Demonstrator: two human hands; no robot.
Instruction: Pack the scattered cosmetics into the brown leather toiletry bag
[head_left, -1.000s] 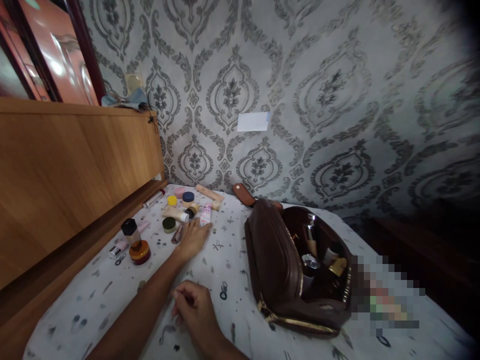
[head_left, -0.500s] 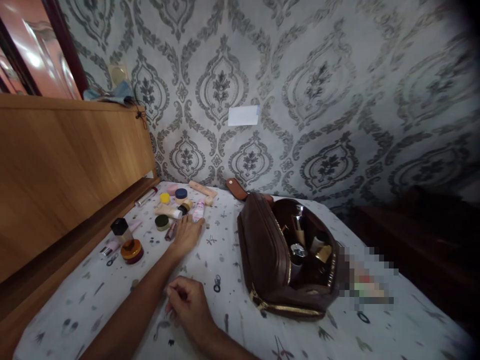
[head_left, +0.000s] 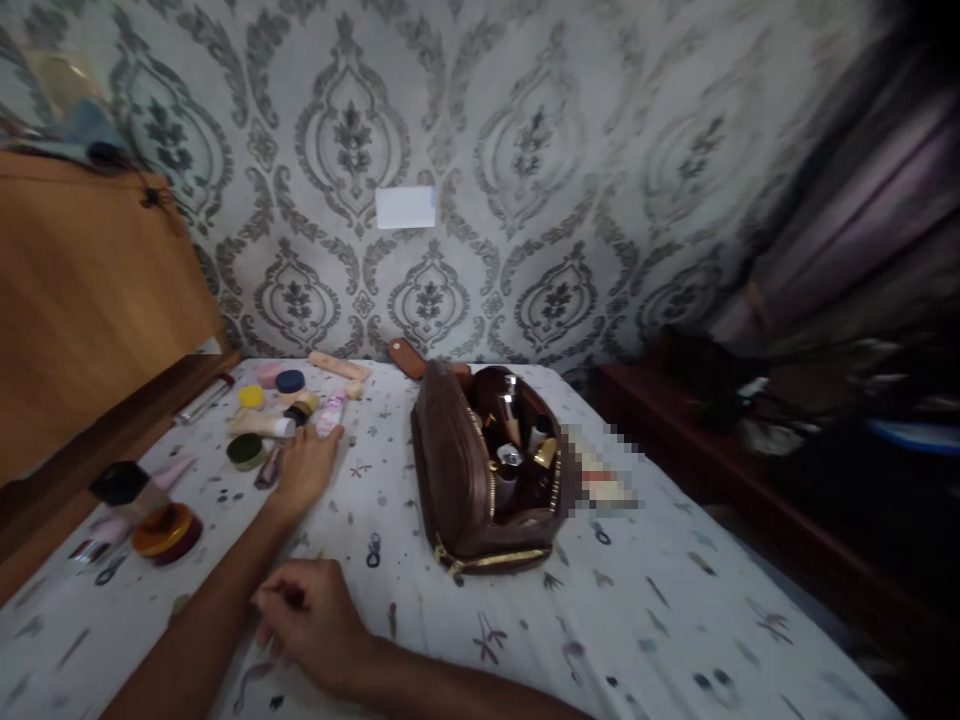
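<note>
My left hand (head_left: 307,465) lies palm down among the cosmetics, fingers stretched forward. Its fingertips are at a pink-and-white tube (head_left: 331,412) and the white cap of a beige tube (head_left: 262,425); whether they touch is hard to tell. Beside it are a small dark pinkish tube (head_left: 268,468) and a jar with a dark green lid (head_left: 245,452). My right hand (head_left: 315,615) rests nearer me, fingers curled and thumb against them, with nothing visible inside. To the right stands an unzipped brown cosmetic bag (head_left: 450,470), several bottles showing in it.
On the left sit an amber jar (head_left: 166,532), a black-capped bottle (head_left: 124,490), a yellow-lidded pot (head_left: 251,397) and a blue-lidded jar (head_left: 290,385). A wooden panel (head_left: 90,310) borders the left; a patterned wall (head_left: 465,120) rises behind. Right of the bag lies a pixelated item (head_left: 607,480).
The view has turned to the right, so everything appears further left and more of the dark right side shows. Both hands keep nearly the same place and pose relative to the cosmetics.
</note>
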